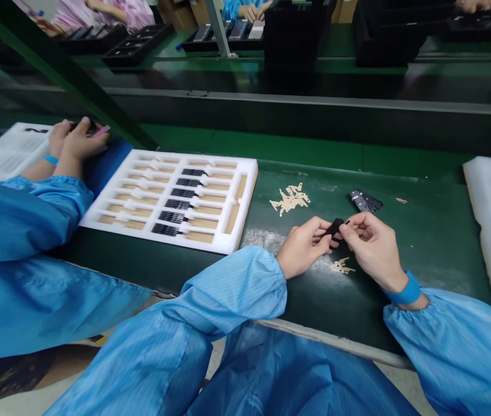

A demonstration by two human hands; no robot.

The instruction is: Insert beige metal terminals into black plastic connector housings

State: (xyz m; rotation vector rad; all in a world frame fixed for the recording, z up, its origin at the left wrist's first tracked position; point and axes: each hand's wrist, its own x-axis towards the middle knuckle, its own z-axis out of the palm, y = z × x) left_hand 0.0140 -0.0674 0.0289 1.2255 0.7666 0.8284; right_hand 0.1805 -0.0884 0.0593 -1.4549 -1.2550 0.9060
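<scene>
Over the green counter (436,242), the left hand (302,247) grips a slim black part (334,226) while the right hand (372,242) pinches its right end, between small cream pieces (341,266) nearer and stacked black plates (365,201) farther right

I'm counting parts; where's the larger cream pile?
In the head view, the larger cream pile lies right of center, beyond the left hand, between the foam tray on its left and loose black parts.

a small black oblong part (335,226), its fine details too small to tell, is held in the left hand's (303,248) fingers, its far end slanting toward two o'clock, beside the right hand's (373,242) fingertips.
</scene>
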